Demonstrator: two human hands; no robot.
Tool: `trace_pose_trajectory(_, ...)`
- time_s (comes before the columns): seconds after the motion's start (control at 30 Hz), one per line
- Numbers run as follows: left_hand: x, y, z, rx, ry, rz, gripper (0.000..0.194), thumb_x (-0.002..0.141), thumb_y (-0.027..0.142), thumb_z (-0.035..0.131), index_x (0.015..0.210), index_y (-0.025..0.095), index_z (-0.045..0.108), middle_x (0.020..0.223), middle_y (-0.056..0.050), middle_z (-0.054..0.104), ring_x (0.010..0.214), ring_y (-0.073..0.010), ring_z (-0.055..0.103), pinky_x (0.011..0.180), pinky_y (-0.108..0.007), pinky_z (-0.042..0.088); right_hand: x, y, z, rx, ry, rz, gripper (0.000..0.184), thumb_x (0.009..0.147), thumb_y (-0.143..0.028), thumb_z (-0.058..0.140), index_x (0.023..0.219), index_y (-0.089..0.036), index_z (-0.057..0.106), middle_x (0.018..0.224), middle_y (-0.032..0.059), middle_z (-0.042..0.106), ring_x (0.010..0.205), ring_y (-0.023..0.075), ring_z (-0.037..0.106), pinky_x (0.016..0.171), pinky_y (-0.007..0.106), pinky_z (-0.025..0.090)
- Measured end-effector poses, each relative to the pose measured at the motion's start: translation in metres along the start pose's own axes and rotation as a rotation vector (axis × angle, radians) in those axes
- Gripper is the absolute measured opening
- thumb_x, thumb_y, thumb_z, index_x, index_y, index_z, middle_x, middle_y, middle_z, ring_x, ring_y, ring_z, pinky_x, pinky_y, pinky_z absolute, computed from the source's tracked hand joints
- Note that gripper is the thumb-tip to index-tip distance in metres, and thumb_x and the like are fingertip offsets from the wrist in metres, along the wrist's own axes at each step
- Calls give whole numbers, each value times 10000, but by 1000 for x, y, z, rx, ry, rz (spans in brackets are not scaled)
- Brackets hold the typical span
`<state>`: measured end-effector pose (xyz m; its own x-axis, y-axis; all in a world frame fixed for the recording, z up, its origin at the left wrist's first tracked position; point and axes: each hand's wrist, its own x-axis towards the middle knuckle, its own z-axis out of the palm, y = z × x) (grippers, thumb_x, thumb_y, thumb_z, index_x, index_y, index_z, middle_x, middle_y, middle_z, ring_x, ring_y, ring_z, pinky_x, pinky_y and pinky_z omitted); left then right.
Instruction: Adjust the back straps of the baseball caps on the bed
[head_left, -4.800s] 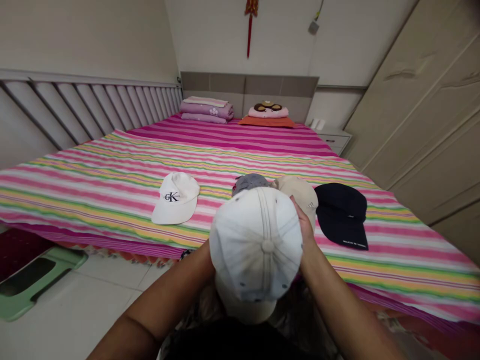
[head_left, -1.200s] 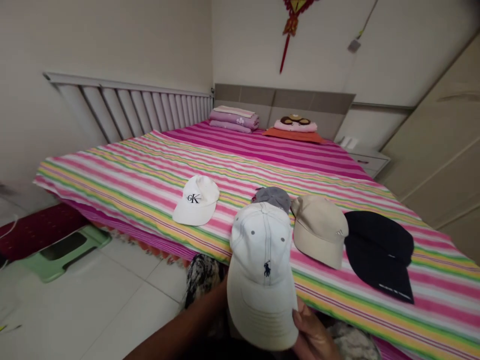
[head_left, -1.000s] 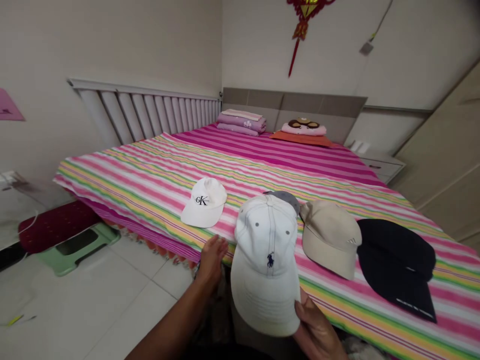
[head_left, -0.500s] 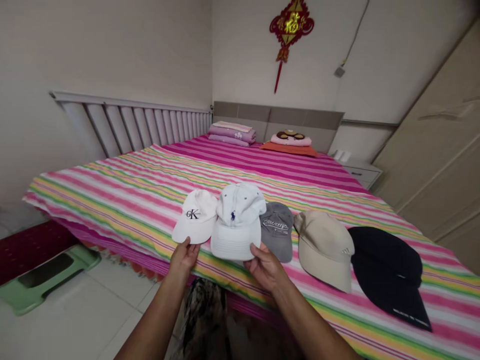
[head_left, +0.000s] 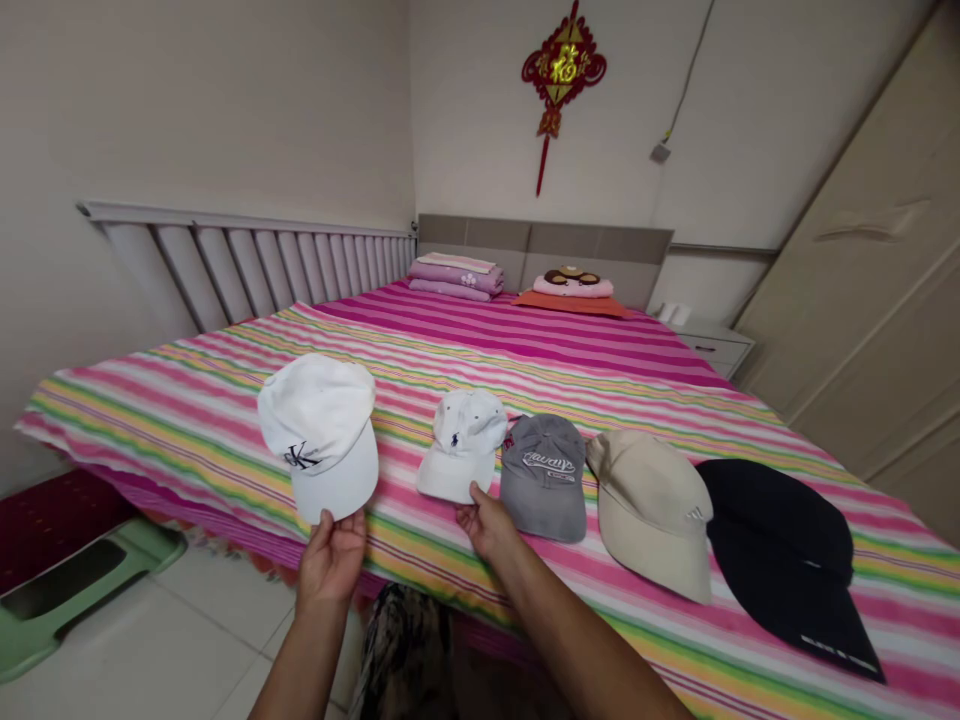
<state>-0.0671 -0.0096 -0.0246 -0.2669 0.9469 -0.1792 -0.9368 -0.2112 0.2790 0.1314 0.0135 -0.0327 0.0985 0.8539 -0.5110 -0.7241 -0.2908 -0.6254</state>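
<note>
My left hand (head_left: 332,560) pinches the brim of a white cap with black CK-style letters (head_left: 322,435), which is tilted and looks raised off the bed. To its right, my right hand (head_left: 486,522) grips the brim edge of a pale cap with a small dark horse-rider emblem (head_left: 463,445), which rests on the striped sheet. Beside that one lies a grey cap with white script (head_left: 545,478). A beige cap (head_left: 652,510) and a black cap (head_left: 787,560) continue the row to the right.
The caps are along the near side of a bed with a striped sheet (head_left: 225,400). Folded purple bedding (head_left: 456,278) and a pink pillow on orange cloth (head_left: 573,290) sit by the headboard. A green stool (head_left: 82,585) stands on the floor at left.
My right hand has lowered the pale cap onto the bed left of the grey cap. My left hand has left the pale cap, taken the white CK-style cap and moved it left and upward.
</note>
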Motion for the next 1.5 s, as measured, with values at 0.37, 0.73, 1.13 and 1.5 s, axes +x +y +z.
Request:
trace_pose_trajectory(0.37,-47,-38,-36,-131,-537,-460,436,867,81,294,1108,326,563,1105,-1,621,1074,-138,531,934,-317,409,-55,7,-25,-116,-19,80,213,835,-309,486,733,-128,534,575,32,619,448,119,570,415,215,418)
trace_pose_trajectory(0.73,-137,-92,-95,367,-490,-980,381,585,132,687,954,219,660,931,-75,677,1055,-277,531,918,-400,359,-145,-43,-78,32,-349,-286,265,693,-305,668,933,-197,638,936,76,693,936,246,604,836,390,431)
trace_pose_trajectory(1.13,-97,-82,-11,397,-568,-881,272,729,349,591,881,136,667,896,-86,681,1018,-244,550,938,-353,342,-168,-51,-124,-9,-194,-317,360,605,-326,716,940,-216,639,923,89,694,978,283,588,882,439,410)
trace_pose_trajectory(1.5,-113,-108,25,542,-536,-921,315,711,353,613,900,104,651,840,-108,687,873,-244,608,845,-366,406,-169,-59,-163,-159,-215,-30,433,238,-447,786,555,-209,610,582,112,674,928,378,585,861,513,365)
